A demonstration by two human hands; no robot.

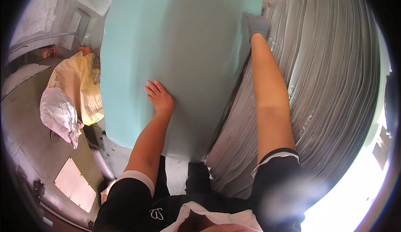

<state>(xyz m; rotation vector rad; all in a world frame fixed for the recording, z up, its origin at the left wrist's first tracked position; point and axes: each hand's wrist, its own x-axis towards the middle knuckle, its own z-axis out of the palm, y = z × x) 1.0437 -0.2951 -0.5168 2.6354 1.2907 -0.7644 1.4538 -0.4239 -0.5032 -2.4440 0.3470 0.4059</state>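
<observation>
crumpled sacks (pixel 91 92) sit past the left edge of a smooth pale green sheet (pixel 188 52), whose right edge borders a stack of thin, rippled grey sheets (pixel 326 73). the left hand (pixel 161 99) lies flat and splayed on the green sheet's lower half; the right hand (pixel 257 25) (grey-gloved) is at its upper right edge, grip impossible to tell.

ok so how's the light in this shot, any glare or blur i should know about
Head view: a broad grey shadow darkens the middle of the teal sheet, yet the left hand shows clearly; head view: the lower right is blown out white, and a pale haze blurs part of the right sleeve; head view: fisheye distortion, with black corners.
</observation>
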